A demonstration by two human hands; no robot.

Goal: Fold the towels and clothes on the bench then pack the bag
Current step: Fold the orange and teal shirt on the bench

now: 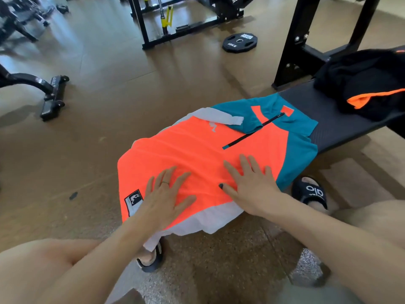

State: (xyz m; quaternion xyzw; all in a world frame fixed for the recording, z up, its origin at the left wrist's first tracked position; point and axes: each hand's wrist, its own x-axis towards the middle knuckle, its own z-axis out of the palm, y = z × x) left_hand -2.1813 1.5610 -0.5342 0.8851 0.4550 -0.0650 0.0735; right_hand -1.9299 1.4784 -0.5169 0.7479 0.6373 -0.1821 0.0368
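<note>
An orange, teal and white shirt (197,145) with a short black zip lies spread flat over the near end of the black bench (328,119). My left hand (166,194) lies flat on the shirt's orange lower part, fingers spread, beside a small black label. My right hand (252,183) presses flat on the orange cloth to the right, fingers straight. A black garment with an orange lining (368,88) is heaped at the far end of the bench. No bag is in view.
A black rack upright (293,42) stands behind the bench. A 10 kg weight plate (240,42) lies on the brown floor. Another machine's black foot (52,93) sits at left. My feet in black slides (311,191) flank the bench.
</note>
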